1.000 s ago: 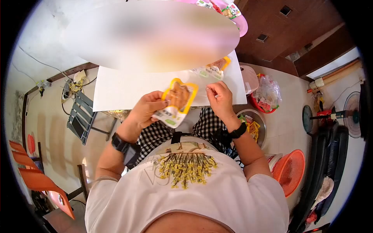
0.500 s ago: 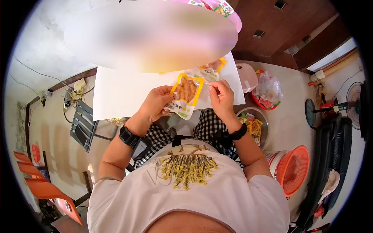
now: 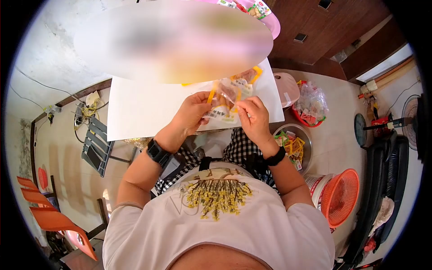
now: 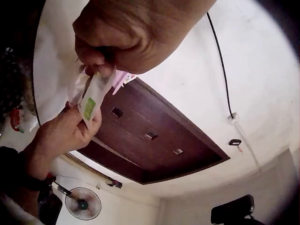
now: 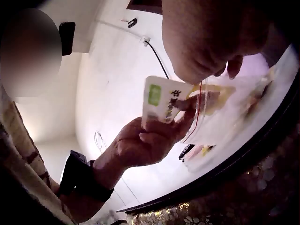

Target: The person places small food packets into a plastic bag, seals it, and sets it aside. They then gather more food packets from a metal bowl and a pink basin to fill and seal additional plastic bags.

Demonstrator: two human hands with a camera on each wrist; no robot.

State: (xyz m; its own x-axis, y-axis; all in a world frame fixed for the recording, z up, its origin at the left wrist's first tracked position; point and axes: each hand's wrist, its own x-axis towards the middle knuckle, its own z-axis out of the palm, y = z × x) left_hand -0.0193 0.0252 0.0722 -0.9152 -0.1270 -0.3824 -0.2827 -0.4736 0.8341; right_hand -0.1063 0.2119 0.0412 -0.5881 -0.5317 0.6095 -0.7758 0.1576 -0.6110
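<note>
Over the near edge of the white table (image 3: 139, 108), my left hand (image 3: 191, 112) grips a flat food pouch (image 3: 221, 102) with a yellow border and brown food inside. In the right wrist view the pouch (image 5: 161, 98) shows a white end with a green label. A clear plastic bag (image 3: 228, 89) overlaps the pouch's upper part; a thin red line runs along its edge in the right wrist view. My right hand (image 3: 254, 116) pinches at the right side of the bag and pouch, its fingertips partly hidden. Another yellow-edged pouch (image 3: 249, 75) lies just beyond.
A steel bowl (image 3: 307, 155) of yellow packets stands on the floor by my right leg. Behind it are a red basket (image 3: 310, 105) of clear plastic and a pink lidded box (image 3: 286, 90). An orange basket (image 3: 344, 198) sits further right, a folding chair (image 3: 96, 141) left. Blur covers the table's far part.
The pouch has moved up and right over the table, toward my right hand. The clear bag now overlaps it, and both hands have come together at it.
</note>
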